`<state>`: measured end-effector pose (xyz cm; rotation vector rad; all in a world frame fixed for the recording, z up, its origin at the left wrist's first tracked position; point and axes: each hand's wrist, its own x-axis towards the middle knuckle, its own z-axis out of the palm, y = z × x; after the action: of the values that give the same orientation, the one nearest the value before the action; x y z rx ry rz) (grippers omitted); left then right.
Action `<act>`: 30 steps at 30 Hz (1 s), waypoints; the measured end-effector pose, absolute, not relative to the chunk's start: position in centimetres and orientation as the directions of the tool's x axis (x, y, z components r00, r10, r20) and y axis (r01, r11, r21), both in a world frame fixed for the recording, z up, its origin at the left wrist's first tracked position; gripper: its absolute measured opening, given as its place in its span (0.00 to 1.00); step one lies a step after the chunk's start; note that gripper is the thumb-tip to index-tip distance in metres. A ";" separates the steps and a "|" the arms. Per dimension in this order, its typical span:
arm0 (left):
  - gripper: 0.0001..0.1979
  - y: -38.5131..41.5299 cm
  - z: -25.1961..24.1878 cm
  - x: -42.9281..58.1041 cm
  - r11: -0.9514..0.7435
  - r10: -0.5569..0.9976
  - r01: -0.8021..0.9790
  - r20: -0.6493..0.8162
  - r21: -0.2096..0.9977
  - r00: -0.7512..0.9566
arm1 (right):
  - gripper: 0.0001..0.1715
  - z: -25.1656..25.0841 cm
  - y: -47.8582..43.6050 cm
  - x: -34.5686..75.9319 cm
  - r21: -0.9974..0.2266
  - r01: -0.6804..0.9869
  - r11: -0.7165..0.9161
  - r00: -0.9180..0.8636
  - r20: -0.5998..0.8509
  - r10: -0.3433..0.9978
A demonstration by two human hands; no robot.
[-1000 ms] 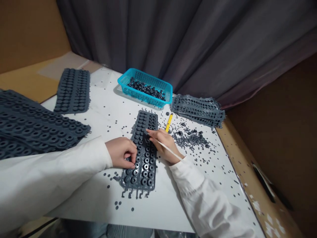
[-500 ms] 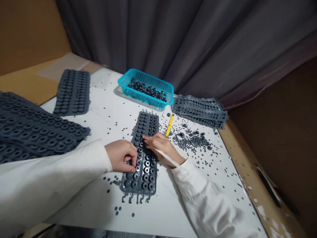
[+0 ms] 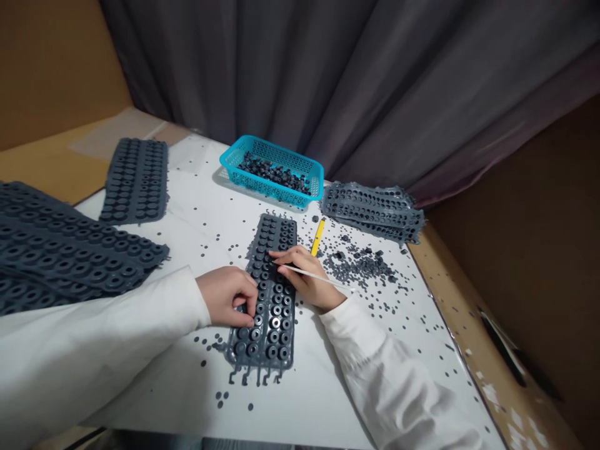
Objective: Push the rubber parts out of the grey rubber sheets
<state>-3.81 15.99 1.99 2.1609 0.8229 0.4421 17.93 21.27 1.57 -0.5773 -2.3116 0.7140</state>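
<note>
In front of me a dark grey moulded rubber sheet (image 3: 275, 342) lies lengthwise on the white table, covered in rows of round, ring-topped pieces. My left hand (image 3: 228, 296) is at its left edge, fingers curled and thumb bent, gripping the sheet there; the fingertips are partly hidden. Over the sheet's middle, my right hand (image 3: 304, 275) is closed in a pinch on a thin white stick (image 3: 313, 274). The stick slants back over the hand toward the wrist, and its dark front end is near the round pieces. What kind of tool it is, I cannot make out.
A blue basket (image 3: 272, 187) holding small dark pieces stands at the back. Similar sheets (image 3: 135, 181) lie at the left, and perforated sheets (image 3: 372, 211) at the back right. A yellow pen-like tool (image 3: 317, 237) lies near scattered dark discs (image 3: 360, 267).
The white stick has swung from a steeper slant to a flatter one as my right hand turned slightly. My left hand stays at the sheet's edge. The whole view has shifted a little.
</note>
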 end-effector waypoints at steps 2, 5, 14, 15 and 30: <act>0.01 16.0 1.9 -3.8 -0.498 0.679 0.411 0.048 0.763 0.732 | 0.05 1.6 21.3 18.0 -0.630 0.210 0.748 -0.695 0.442 0.567; 0.02 16.0 1.8 -3.8 -0.496 0.682 0.410 0.051 0.766 0.730 | 0.05 1.6 21.4 18.0 -0.632 0.192 0.751 -0.709 0.440 0.551; 0.02 15.9 1.9 -3.8 -0.485 0.693 0.418 0.046 0.768 0.719 | 0.07 1.4 21.7 18.0 -0.595 0.182 0.783 -0.723 0.459 0.517; 0.02 15.9 1.9 -3.8 -0.485 0.693 0.419 0.045 0.768 0.719 | 0.07 1.3 21.7 18.0 -0.575 0.193 0.795 -0.730 0.457 0.508; 0.02 16.0 2.0 -3.8 -0.492 0.690 0.426 0.041 0.759 0.723 | 0.08 1.2 23.1 17.9 -0.509 0.283 0.813 -0.678 0.493 0.545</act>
<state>-3.76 15.96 2.05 2.1602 0.8412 0.4409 17.86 23.11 1.24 -0.6068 -2.3404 0.5226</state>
